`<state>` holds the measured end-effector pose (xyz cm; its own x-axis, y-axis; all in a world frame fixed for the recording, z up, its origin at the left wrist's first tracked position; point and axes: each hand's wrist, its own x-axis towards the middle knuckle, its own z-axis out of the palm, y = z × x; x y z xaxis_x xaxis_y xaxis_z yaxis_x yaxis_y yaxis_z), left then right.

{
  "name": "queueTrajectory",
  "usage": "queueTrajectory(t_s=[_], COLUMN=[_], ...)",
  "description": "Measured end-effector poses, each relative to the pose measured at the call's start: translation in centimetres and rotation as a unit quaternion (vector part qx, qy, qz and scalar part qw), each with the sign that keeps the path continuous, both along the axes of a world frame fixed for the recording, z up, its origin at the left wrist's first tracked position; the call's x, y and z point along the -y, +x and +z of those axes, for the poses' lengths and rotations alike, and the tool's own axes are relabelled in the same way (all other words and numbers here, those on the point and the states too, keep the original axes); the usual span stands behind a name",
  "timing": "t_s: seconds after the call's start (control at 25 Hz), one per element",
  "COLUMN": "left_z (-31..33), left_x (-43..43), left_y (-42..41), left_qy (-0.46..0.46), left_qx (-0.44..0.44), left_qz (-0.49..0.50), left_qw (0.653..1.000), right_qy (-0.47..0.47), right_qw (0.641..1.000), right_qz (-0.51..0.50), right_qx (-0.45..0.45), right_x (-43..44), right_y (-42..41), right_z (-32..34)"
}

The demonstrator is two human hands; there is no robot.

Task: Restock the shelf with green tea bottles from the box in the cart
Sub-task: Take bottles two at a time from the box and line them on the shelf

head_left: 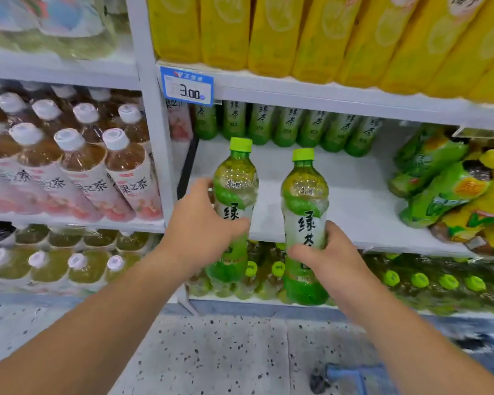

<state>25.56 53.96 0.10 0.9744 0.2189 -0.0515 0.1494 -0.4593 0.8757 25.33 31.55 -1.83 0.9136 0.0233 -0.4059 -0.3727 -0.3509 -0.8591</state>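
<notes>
My left hand (203,226) grips a green tea bottle (236,189) around its middle, upright, in front of the white shelf (354,201). My right hand (325,252) grips a second green tea bottle (304,201) just to the right, also upright. Both have lime caps and green-and-white labels. Both bottles hang before the shelf's front edge, over its bare left part. A row of green tea bottles (288,126) stands at the back of that shelf. The box and the cart's basket are out of sight.
Green and yellow bottle packs (451,189) lie piled on the shelf's right. Yellow bottles (325,35) fill the shelf above, with a blue price tag (186,86). Peach tea bottles (77,163) fill the left bay. A blue cart part (351,374) shows on the speckled floor.
</notes>
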Motion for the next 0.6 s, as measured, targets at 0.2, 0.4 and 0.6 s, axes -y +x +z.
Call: queueTrajectory(t_s=[0.2,0.4,0.6], left_z=[-1.5,-3.6,-5.7], left_x=[-1.5,-1.8,-1.9], left_y=[5.2,8.4,10.3], left_qy=[0.043,0.033,-0.019], left_qx=[0.064,0.111,0.177], left_qz=[0.020,0.037,0.075], left_qw=[0.997,0.993,0.981], right_qy=[0.015,0.050,0.073], right_qw=[0.998,0.990,0.982], right_qz=[0.023,0.065,0.053], right_qx=[0.057,0.118,0.163], right_x=[-1.1,-1.9,-3.2], right_y=[6.2,10.2,13.3], right_z=[-2.4,-4.5,-6.5])
